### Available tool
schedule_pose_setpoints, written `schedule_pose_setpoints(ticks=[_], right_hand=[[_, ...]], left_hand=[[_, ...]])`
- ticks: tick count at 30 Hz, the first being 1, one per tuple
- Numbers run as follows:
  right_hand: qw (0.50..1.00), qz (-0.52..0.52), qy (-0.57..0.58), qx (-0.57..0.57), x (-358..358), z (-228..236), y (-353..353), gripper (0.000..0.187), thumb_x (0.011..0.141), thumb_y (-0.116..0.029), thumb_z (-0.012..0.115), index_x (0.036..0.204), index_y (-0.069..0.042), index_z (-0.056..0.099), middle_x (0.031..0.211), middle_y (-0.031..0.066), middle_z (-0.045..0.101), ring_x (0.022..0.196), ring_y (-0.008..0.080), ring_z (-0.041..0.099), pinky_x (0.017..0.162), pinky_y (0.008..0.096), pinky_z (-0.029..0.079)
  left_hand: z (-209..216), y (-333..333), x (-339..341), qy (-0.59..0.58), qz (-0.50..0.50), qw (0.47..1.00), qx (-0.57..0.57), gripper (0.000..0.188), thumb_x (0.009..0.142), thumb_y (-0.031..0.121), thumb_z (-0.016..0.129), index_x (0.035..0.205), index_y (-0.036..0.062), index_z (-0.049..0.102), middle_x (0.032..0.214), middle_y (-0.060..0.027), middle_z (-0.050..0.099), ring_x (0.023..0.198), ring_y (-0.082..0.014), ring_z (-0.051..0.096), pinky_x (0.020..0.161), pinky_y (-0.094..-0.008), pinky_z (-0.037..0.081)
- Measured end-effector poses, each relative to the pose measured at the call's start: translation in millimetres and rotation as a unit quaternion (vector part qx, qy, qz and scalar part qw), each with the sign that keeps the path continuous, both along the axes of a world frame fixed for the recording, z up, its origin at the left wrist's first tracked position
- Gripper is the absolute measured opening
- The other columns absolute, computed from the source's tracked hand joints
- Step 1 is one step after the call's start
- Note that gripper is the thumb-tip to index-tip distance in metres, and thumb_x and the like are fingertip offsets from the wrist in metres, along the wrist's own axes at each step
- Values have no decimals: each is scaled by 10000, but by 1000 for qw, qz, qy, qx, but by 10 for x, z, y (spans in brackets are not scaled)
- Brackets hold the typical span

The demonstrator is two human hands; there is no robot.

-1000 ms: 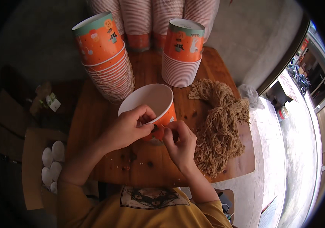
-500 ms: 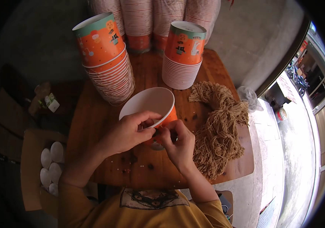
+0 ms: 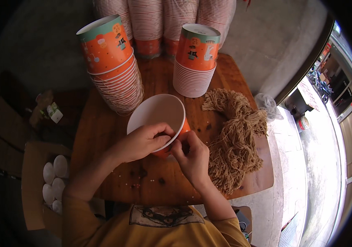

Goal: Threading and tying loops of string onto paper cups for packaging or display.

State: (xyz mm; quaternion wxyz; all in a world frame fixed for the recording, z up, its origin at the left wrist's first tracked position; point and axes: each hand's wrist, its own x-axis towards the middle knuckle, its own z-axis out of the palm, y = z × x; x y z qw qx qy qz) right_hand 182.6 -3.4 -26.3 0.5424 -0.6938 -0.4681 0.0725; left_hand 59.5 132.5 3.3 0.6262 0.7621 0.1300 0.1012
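In the middle of the table a white-lined orange paper bucket (image 3: 159, 108) stands tilted, its open mouth facing me. My left hand (image 3: 145, 142) reaches over the near rim. Its fingers are bent inside the mouth, thumb and forefinger close together near the right side of the wall. Against the outside of that same wall is my right hand (image 3: 192, 154), fingers curled and thumb pressed to forefinger. What either pinch holds is too small or hidden to see. To the right of my right hand lies a large bundle of tan cords (image 3: 235, 144).
Upside-down stacks of paper buckets stand at the back left (image 3: 110, 53) and back right (image 3: 196, 57). Taller wrapped stacks (image 3: 147, 24) rise behind them. A cardboard box (image 3: 33, 189) with white cups is at lower left. A clear plastic bag (image 3: 267, 106) lies beyond the cords.
My left thumb has slipped from over the rim to the inside of the bucket. My right hand stays close to the outer wall. The whole view has shifted slightly.
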Motion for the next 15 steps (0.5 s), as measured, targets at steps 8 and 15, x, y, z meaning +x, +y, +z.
schedule_pose_setpoints(ticks=[8,15], right_hand=[[1000,9,-12,-11,62,-97,-76,115,879,-102,668,891,-26,583,679,88,613,568,150,586,566,285,481],[999,-9,32,-8,114,-7,-174,194,899,-152,671,1056,-73,587,676,103,620,590,249,638,554,345,496]], left_hand=[[-75,-164,119,-50,59,944,321,93,907,42,545,998,33,530,926,-168,594,867,-349,623,721,-413,503],[-79,-181,74,-83,128,890,430,117,880,8,596,982,42,551,910,-114,593,819,-316,632,674,-392,510]])
